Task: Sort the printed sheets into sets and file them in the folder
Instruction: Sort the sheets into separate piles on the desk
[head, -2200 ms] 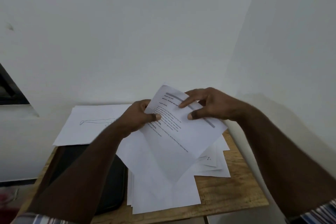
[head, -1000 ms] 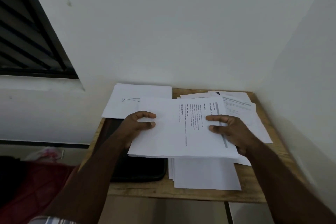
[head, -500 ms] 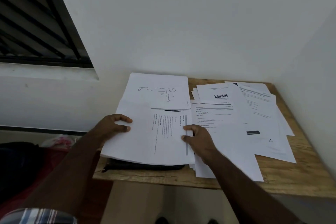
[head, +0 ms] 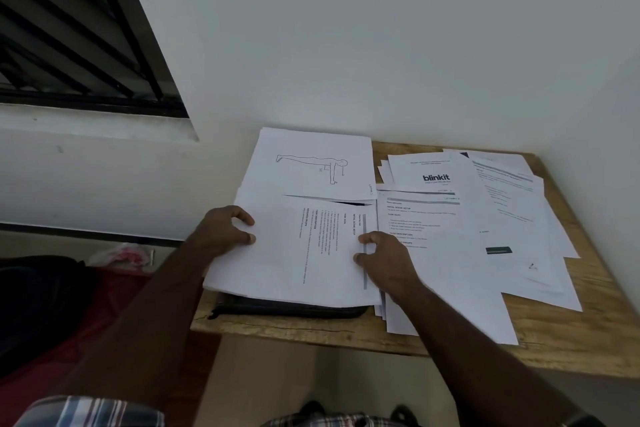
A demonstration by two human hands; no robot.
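White printed sheet (head: pixel 294 250) over black folder (head: pixel 287 310) on wooden worktop (head: pixel 571 333), gripped at opposite edges by left hand (head: pixel 221 230) and right hand (head: pixel 384 258), fingers curled.

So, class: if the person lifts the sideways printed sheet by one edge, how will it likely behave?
The printed sheet is thin paper, so it would probably droop. It looks light, and may slide easily, since it lies on the black folder. The left hand and right hand each hold an edge, which likely keeps it flat.
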